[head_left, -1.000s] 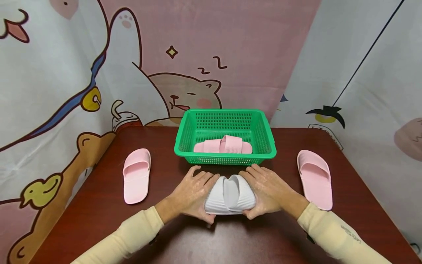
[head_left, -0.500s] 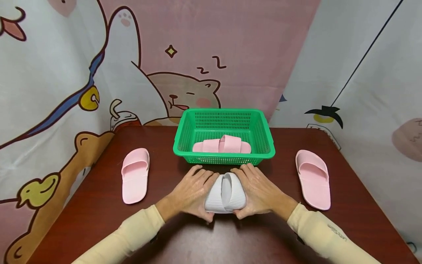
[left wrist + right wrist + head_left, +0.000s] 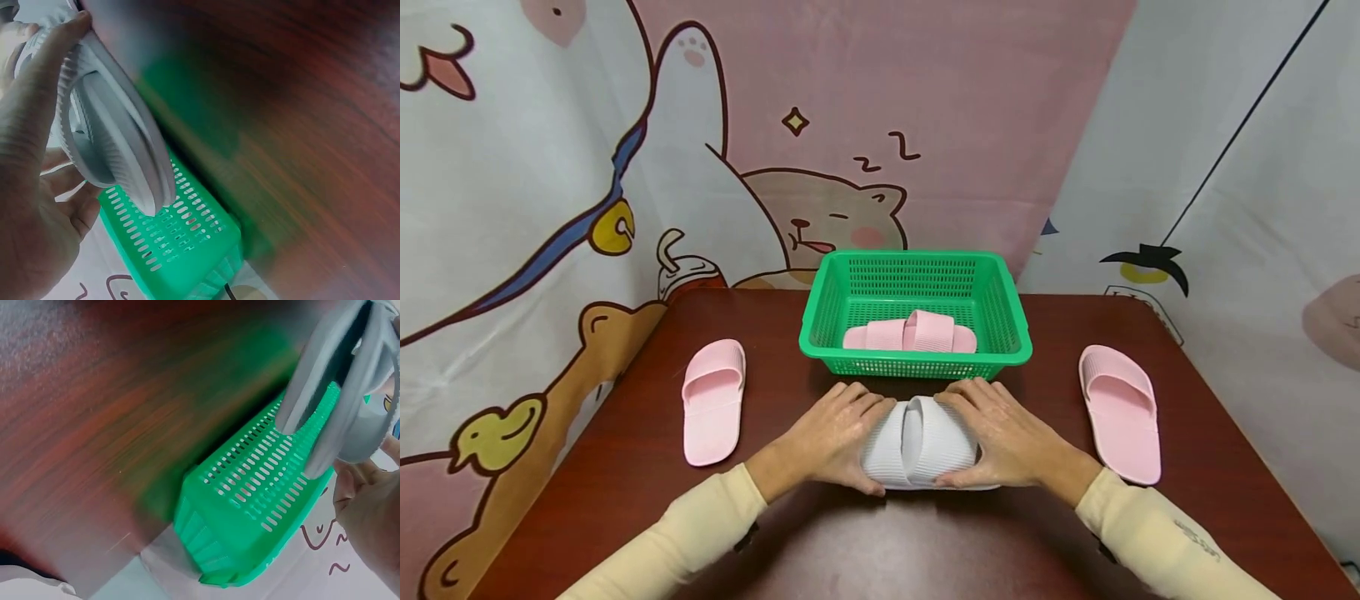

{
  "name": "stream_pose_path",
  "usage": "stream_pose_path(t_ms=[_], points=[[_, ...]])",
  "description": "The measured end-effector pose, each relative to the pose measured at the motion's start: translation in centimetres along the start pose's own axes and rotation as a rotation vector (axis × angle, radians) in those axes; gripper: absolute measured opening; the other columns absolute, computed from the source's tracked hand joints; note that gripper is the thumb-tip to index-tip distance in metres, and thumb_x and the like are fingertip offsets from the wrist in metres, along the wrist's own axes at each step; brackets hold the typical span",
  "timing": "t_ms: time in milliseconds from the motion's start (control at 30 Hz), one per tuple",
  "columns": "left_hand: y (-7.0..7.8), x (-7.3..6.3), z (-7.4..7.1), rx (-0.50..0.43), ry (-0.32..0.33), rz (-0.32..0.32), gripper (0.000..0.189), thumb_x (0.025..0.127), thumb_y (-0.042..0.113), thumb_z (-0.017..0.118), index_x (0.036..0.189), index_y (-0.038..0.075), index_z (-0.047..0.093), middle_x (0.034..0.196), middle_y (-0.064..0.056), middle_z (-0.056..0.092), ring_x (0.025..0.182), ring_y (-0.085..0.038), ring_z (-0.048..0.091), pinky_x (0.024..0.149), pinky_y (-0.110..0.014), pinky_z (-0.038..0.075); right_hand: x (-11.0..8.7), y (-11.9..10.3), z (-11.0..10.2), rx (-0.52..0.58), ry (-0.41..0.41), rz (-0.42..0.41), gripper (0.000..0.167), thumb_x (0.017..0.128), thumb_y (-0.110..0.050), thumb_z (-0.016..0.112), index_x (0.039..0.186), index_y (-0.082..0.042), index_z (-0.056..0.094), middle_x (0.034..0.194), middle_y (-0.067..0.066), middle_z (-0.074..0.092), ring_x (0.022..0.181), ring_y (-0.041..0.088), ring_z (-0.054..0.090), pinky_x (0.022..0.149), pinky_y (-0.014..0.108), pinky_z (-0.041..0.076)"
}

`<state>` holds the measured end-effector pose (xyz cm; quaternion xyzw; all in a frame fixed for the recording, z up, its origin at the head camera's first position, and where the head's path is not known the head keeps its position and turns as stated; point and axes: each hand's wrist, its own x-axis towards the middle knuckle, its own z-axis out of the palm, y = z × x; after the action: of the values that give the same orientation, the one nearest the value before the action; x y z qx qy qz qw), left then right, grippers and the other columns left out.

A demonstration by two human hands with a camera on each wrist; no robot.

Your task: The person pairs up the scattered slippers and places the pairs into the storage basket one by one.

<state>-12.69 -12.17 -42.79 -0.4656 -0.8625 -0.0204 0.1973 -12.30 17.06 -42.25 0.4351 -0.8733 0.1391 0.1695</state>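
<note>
A pair of light grey slippers [image 3: 940, 442], fitted into each other, is held over the front middle of the table. My left hand [image 3: 838, 437] grips the pair at its left end, thumb at the near side and fingers over the far side. Opposite it, my right hand [image 3: 1003, 437] grips the right end the same way. In the left wrist view, the slippers [image 3: 115, 125] lie sole against sole edge beside the thumb. A gap shows between the two soles of the slippers [image 3: 337, 394] in the right wrist view.
Just beyond the hands stands a green perforated basket [image 3: 917, 363] with a pair of pink slippers [image 3: 883, 335] inside. One pink slipper [image 3: 713, 417] lies at the table's left, another [image 3: 1123, 429] at its right. Printed cloth [image 3: 970, 125] hangs behind the brown table [image 3: 910, 550].
My right hand first slid left, pushing the grey slippers closer together, then shifted back right. A sole now sticks out under the right hand. The left hand stays nearly in place.
</note>
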Motion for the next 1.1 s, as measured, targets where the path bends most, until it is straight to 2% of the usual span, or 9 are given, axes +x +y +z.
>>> stream_pose_path(t_ms=[167, 300, 433, 533, 767, 967, 1100], points=[[-0.3, -0.3, -0.2, -0.058, -0.007, -0.011, 0.116, 0.05, 0.08, 0.081, 0.134, 0.003, 0.059, 0.118, -0.005, 0.066, 0.108, -0.022, 0.055, 0.086, -0.036, 0.044, 0.1, 0.3, -0.2, 0.029, -0.015, -0.015, 0.095, 0.071, -0.078, 0.073, 0.133, -0.009, 0.057, 0.125, 0.003, 0.053, 0.114, 0.019, 0.049, 0.088, 0.04, 0.038], [-0.6, -0.5, -0.4, -0.071, 0.002, -0.019, 0.115, 0.051, 0.078, 0.083, 0.134, 0.002, 0.059, 0.12, -0.006, 0.066, 0.108, -0.023, 0.055, 0.087, -0.037, 0.044, 0.2, 1.8, -0.8, 0.015, -0.028, 0.003, 0.085, 0.081, -0.074, 0.067, 0.135, -0.009, 0.057, 0.133, 0.007, 0.052, 0.121, 0.024, 0.048, 0.093, 0.046, 0.039], [-0.9, -0.7, -0.4, -0.057, 0.002, -0.016, 0.116, 0.051, 0.078, 0.083, 0.135, 0.001, 0.059, 0.121, -0.007, 0.066, 0.107, -0.023, 0.056, 0.088, -0.038, 0.044, 0.3, 4.1, -1.4, -0.008, -0.041, 0.065, 0.075, 0.091, -0.065, 0.063, 0.14, -0.008, 0.055, 0.142, 0.011, 0.049, 0.125, 0.03, 0.045, 0.097, 0.055, 0.039], [-0.9, -0.7, -0.4, -0.044, 0.0, -0.014, 0.117, 0.05, 0.079, 0.082, 0.135, 0.002, 0.059, 0.121, -0.006, 0.066, 0.108, -0.023, 0.056, 0.089, -0.038, 0.043, 0.3, 5.7, -1.7, -0.002, -0.048, 0.131, 0.075, 0.092, -0.06, 0.064, 0.144, -0.007, 0.052, 0.147, 0.011, 0.046, 0.129, 0.032, 0.043, 0.101, 0.058, 0.035], [-0.9, -0.8, -0.1, -0.057, 0.012, -0.017, 0.117, 0.052, 0.077, 0.084, 0.136, 0.001, 0.059, 0.124, -0.008, 0.065, 0.11, -0.024, 0.055, 0.089, -0.038, 0.044, 0.1, 8.3, -2.1, 0.015, -0.021, 0.241, 0.074, 0.095, -0.051, 0.066, 0.148, -0.003, 0.047, 0.151, 0.013, 0.043, 0.135, 0.036, 0.039, 0.103, 0.059, 0.031], [-1.0, -1.0, -0.1, -0.057, 0.018, -0.02, 0.117, 0.052, 0.077, 0.084, 0.136, 0.0, 0.058, 0.124, -0.008, 0.065, 0.111, -0.025, 0.056, 0.089, -0.038, 0.045, -0.7, 10.1, -2.1, 0.003, -0.024, 0.358, 0.076, 0.099, -0.049, 0.06, 0.152, 0.002, 0.041, 0.157, 0.019, 0.035, 0.142, 0.043, 0.029, 0.108, 0.064, 0.021], [-1.2, -1.1, -0.2, -0.08, 0.019, -0.032, 0.116, 0.054, 0.074, 0.086, 0.138, -0.001, 0.056, 0.126, -0.01, 0.063, 0.114, -0.026, 0.055, 0.09, -0.039, 0.045, -1.2, 10.9, -2.0, -0.029, -0.017, 0.381, 0.068, 0.104, -0.042, 0.053, 0.149, 0.008, 0.042, 0.155, 0.025, 0.039, 0.142, 0.044, 0.032, 0.111, 0.062, 0.021]])
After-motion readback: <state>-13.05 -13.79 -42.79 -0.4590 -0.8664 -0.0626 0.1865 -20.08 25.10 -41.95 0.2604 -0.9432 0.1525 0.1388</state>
